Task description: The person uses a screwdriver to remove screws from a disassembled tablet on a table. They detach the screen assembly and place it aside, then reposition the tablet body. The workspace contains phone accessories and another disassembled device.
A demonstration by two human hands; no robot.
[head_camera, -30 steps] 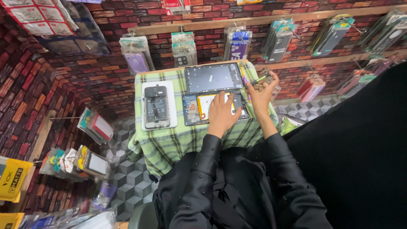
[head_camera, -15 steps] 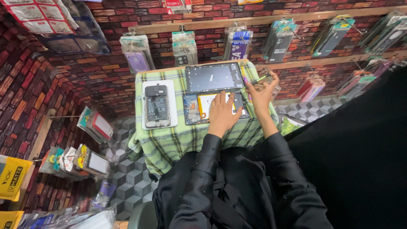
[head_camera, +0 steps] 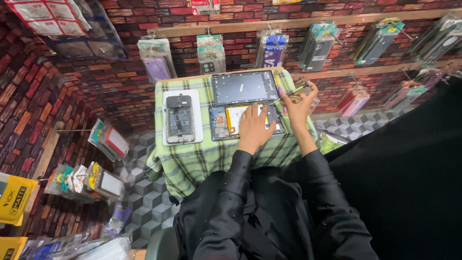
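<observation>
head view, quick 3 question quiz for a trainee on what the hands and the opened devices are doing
1. True or false: the left hand lies flat on the opened tablet.
2. What does the right hand hold?
A. a green-handled screwdriver
B. a roll of tape
C. a phone case
3. Fill in: the opened phone lies on a ____ tray, to the left of the tablet, on the green checked cloth.

Key
1. True; the palm rests on its exposed inside.
2. A; the thin tool is pinched in the fingers, tip pointing toward the tablet.
3. White.
</observation>
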